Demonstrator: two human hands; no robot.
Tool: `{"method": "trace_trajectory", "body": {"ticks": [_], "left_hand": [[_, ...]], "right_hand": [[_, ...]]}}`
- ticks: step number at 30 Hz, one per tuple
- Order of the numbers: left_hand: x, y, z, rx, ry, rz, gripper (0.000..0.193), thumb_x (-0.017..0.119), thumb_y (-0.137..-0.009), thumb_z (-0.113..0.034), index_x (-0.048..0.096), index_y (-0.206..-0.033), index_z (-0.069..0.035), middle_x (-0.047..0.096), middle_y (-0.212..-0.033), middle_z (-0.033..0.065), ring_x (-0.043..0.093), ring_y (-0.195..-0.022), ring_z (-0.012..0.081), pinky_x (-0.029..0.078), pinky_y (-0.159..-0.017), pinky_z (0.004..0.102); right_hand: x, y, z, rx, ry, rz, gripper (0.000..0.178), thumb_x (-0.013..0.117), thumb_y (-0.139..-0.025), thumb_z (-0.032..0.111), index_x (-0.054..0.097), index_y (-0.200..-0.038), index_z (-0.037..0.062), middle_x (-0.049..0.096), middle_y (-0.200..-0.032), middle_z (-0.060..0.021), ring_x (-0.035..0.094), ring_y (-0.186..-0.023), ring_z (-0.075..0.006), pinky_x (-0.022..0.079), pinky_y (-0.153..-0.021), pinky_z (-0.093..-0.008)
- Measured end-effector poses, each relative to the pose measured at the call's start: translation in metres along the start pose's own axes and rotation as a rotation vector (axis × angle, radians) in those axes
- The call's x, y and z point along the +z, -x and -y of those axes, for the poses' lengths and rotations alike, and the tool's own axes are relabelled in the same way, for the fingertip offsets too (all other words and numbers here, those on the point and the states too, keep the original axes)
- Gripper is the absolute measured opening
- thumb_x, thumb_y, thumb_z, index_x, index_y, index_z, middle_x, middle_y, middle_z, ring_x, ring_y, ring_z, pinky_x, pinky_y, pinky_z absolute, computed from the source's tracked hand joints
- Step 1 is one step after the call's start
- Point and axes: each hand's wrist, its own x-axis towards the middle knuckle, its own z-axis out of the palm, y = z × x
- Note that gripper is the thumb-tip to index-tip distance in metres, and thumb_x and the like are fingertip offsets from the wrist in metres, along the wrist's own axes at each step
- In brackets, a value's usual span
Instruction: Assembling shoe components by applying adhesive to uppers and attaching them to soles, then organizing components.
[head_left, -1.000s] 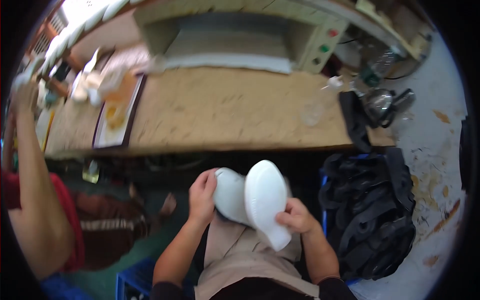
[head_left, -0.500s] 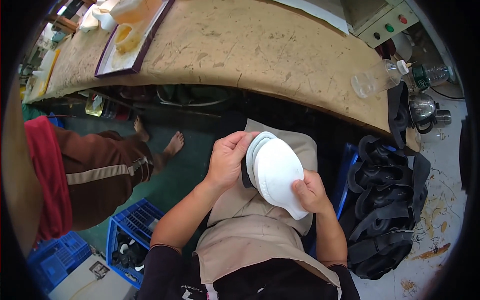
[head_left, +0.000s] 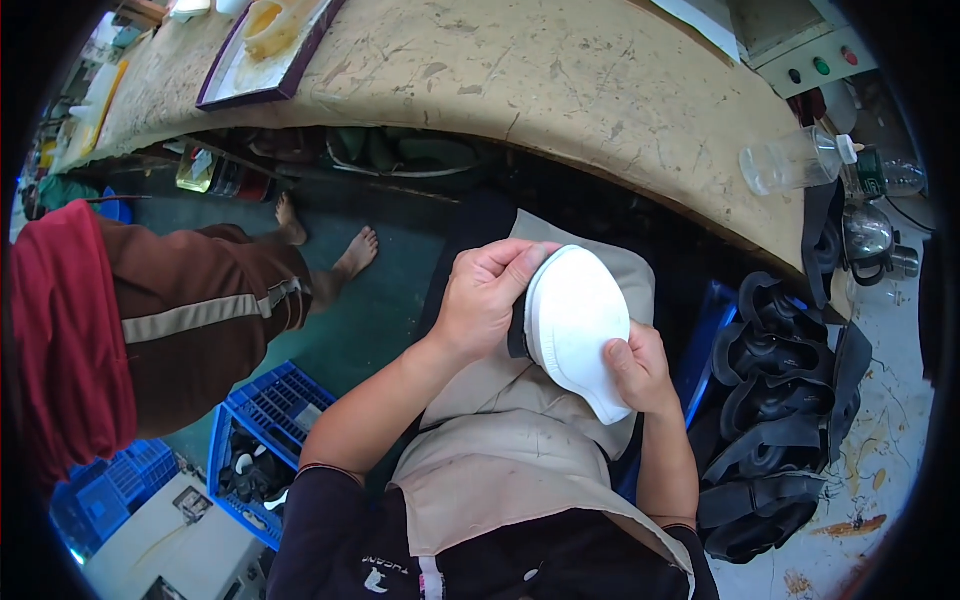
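Over my lap I hold a white, smooth, sole-shaped piece (head_left: 578, 318), broad and rounded at the top and narrowing toward the lower right. A second pale layer shows along its left edge, with a strip of black material (head_left: 518, 330) behind it. My left hand (head_left: 490, 295) pinches the upper left rim, thumb on top. On the lower right side, my right hand (head_left: 640, 370) grips the edge with its thumb on the white face. The fingers behind the piece are hidden.
Black shoe uppers (head_left: 775, 385) are piled at my right beside a blue crate (head_left: 705, 350). Ahead is a brown-covered bench (head_left: 500, 80) with a purple-edged tray (head_left: 290, 75) and a plastic bottle (head_left: 795, 162). A person in brown trousers (head_left: 190, 330) is at left, near a blue crate (head_left: 275, 400).
The fanned-out white layers now lie closer together, with the front one covering more of the rest. Both hands and the piece have shifted slightly up and right in view.
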Motion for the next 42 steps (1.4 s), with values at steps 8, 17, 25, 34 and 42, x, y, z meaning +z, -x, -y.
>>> {"method": "trace_trajectory", "body": {"ticks": [8, 17, 25, 34, 42], "left_hand": [[-0.001, 0.0, -0.005, 0.041, -0.128, -0.065, 0.027, 0.056, -0.102, -0.016, 0.073, -0.11, 0.003, 0.073, -0.092, 0.0077, 0.061, -0.076, 0.0107, 0.05, -0.07, 0.0227], [0.002, 0.015, 0.002, 0.077, -0.055, -0.133, 0.027, 0.052, -0.103, -0.012, 0.071, -0.112, 0.004, 0.073, -0.095, 0.0087, 0.06, -0.075, 0.0128, 0.048, -0.069, 0.0243], [-0.005, 0.03, -0.003, 0.022, 0.156, 0.024, 0.035, 0.059, -0.099, -0.024, 0.069, -0.113, 0.006, 0.072, -0.1, 0.0143, 0.062, -0.08, 0.0166, 0.05, -0.072, 0.0256], [-0.021, 0.011, -0.009, 0.081, -0.318, 0.393, 0.049, 0.065, -0.082, -0.034, 0.07, -0.107, 0.009, 0.071, -0.094, 0.0192, 0.062, -0.067, 0.0205, 0.05, -0.062, 0.0276], [-0.024, 0.002, 0.01, 0.122, -0.269, 0.566, 0.039, 0.062, -0.077, -0.015, 0.071, -0.108, 0.008, 0.073, -0.092, 0.0215, 0.064, -0.061, 0.0224, 0.05, -0.057, 0.0274]], "right_hand": [[0.005, -0.01, 0.008, -0.034, 0.07, -0.033, 0.035, 0.059, -0.098, 0.028, 0.065, -0.102, -0.0062, 0.072, -0.083, -0.0168, 0.067, -0.062, -0.0239, 0.053, -0.058, -0.0291], [0.001, -0.013, 0.018, -0.134, 0.253, 0.059, 0.034, 0.06, -0.097, 0.028, 0.063, -0.092, -0.005, 0.069, -0.073, -0.0167, 0.065, -0.056, -0.0308, 0.052, -0.057, -0.0335], [0.004, -0.004, 0.033, -0.011, 0.456, 0.187, 0.037, 0.063, -0.095, 0.032, 0.062, -0.084, -0.003, 0.066, -0.068, -0.0167, 0.061, -0.052, -0.033, 0.05, -0.056, -0.0354], [0.002, -0.008, 0.025, -0.021, 0.512, 0.253, 0.045, 0.065, -0.093, 0.039, 0.061, -0.078, -0.0027, 0.066, -0.066, -0.0171, 0.059, -0.05, -0.0336, 0.049, -0.054, -0.0371], [-0.001, -0.001, -0.001, 0.03, 0.501, 0.289, 0.043, 0.068, -0.092, 0.038, 0.061, -0.078, -0.0019, 0.065, -0.066, -0.0173, 0.06, -0.054, -0.0316, 0.047, -0.054, -0.0351]]}}
